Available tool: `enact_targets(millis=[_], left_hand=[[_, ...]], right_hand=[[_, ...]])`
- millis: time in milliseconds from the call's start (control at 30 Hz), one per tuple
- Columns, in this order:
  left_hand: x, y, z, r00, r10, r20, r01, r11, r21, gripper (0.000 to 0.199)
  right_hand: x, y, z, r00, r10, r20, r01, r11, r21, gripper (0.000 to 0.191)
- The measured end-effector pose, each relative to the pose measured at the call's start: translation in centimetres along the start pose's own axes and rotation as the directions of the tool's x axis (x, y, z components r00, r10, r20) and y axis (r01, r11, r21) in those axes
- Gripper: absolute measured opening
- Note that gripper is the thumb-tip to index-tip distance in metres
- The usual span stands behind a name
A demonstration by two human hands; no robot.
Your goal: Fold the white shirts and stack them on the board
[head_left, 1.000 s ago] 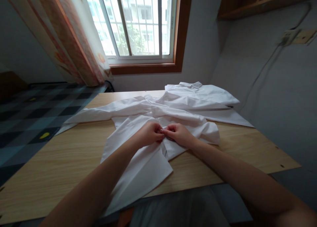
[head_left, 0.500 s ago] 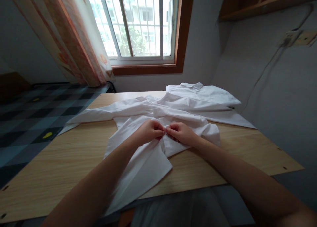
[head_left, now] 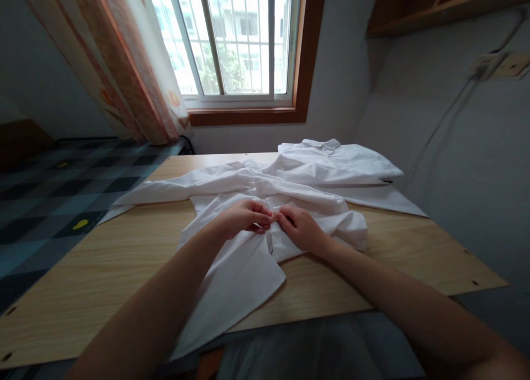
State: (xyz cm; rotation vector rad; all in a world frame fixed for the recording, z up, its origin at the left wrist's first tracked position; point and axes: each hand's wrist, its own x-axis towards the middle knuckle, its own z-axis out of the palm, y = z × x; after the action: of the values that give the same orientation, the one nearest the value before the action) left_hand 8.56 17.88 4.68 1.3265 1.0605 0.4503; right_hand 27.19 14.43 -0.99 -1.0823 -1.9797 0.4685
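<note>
A white long-sleeved shirt [head_left: 238, 269] lies spread on the wooden table, its sleeves stretched to either side and its lower part rumpled toward me. My left hand [head_left: 247, 218] pinches the front edge of the shirt near its middle. Fingertip to fingertip with it, my right hand [head_left: 300, 228] grips the same edge from the other side. The small spot between the fingers is partly hidden, so I cannot make out a button there. One corner of the hem hangs over the table's front edge.
Behind the shirt, a folded white shirt [head_left: 343, 156] lies at the back right of the wooden table [head_left: 124, 275]. A bed with a checked cover [head_left: 53, 186] adjoins on the left. A window [head_left: 232, 43] and curtain [head_left: 124, 54] are behind; a cable [head_left: 439, 123] runs down the right wall.
My right hand has turned slightly, knuckles more upward, with its fingers curled closer. The left hand's lower fingers have loosened a little. The shirt's hem corner has shifted slightly.
</note>
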Motion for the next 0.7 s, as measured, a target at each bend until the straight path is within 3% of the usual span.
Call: enact_targets(millis=[133,267,400,533,700], left_hand=[[-0.1,0.3,-0.3,0.999,0.029,0.023,-0.029,0.999,0.020,0.028],[-0.2,0.4,-0.5,0.999,0.016,0.052,-0.019,0.998,0.061,0.025],[-0.2,0.3,-1.0,0.995,-0.037,0.097,0.027,0.995,0.101,0.023],[-0.1,0.2,-1.4,0.988,-0.040,0.151,0.028,0.996,0.081,0.029],[0.1,-0.2,-0.7,0.997,0.003,0.079,-0.011,0.996,0.091,0.036]], right_hand=[[0.2,0.1,-0.1,0.999,0.022,0.033,-0.028,0.982,0.188,0.035],[0.2,0.1,-0.2,0.995,0.037,0.095,-0.060,0.966,0.251,0.037],[0.0,-0.2,-0.4,0.990,0.036,0.135,-0.065,0.975,0.214,0.034],[-0.2,-0.4,-0.3,0.997,0.042,0.070,-0.047,0.996,0.077,0.030],[0.1,-0.5,-1.2,0.993,0.046,0.111,-0.044,0.999,-0.018,0.029]])
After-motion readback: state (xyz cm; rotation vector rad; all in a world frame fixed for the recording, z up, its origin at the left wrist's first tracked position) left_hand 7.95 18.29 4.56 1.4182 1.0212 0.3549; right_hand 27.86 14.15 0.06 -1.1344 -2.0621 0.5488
